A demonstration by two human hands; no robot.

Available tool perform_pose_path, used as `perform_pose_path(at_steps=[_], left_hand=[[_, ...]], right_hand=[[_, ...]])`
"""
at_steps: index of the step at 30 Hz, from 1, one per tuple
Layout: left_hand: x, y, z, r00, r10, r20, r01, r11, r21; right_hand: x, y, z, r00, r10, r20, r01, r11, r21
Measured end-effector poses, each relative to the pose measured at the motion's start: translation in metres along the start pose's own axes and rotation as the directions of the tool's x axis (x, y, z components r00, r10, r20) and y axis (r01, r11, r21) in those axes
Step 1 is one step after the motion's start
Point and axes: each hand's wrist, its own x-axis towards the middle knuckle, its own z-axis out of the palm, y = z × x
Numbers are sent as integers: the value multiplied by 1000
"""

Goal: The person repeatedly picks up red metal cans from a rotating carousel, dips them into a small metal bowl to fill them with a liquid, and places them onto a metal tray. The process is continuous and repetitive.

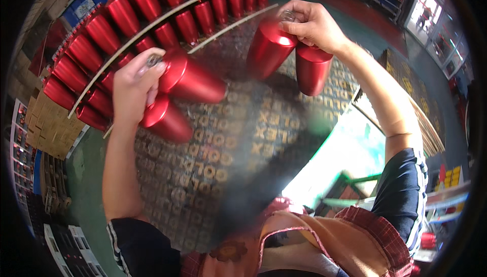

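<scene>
My left hand (133,82) is closed around the necks of two glossy red metal cylinders, shaped like small fire extinguisher bodies. The upper cylinder (195,79) and the lower cylinder (167,120) tilt away from the fist toward the right. Farther right, my right hand (315,27) pinches another pair by their metal necks. Its left cylinder (270,49) and right cylinder (313,69) hang with their bases down. Both pairs are over a dark board (203,175) with tan printing.
Several red cylinders stand in rows (144,1) on stacked boards at the far left, separated by a thin board edge (152,26). A stack of sheets (411,84) lies at the right. Beyond it are glass doors (436,28). A green metal frame (350,186) is near my right side.
</scene>
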Motion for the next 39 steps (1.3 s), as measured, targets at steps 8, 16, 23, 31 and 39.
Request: perform_pose_path(at_steps=[8, 16, 23, 31, 39], left_hand=[[-139, 52, -31, 920, -221, 322, 181, 972, 150], [-185, 49, -28, 911, -199, 362, 102, 957, 271], [-212, 50, -57, 994, -81, -79, 86, 994, 62], [-251, 31, -60, 898, 437, -56, -252, 614, 748], [-299, 16, -51, 979, 150, -138, 15, 622, 783]], right_hand=[[-101, -77, 99, 935, 215, 283, -153, 962, -227], [-125, -92, 134, 914, 115, 389, 38, 931, -364], [-116, -78, 98, 999, 37, 20, -38, 996, 85], [-130, -6, 85, 859, -512, -20, 444, 763, -470], [-150, -4, 100, 983, -184, -2, 146, 787, -599]])
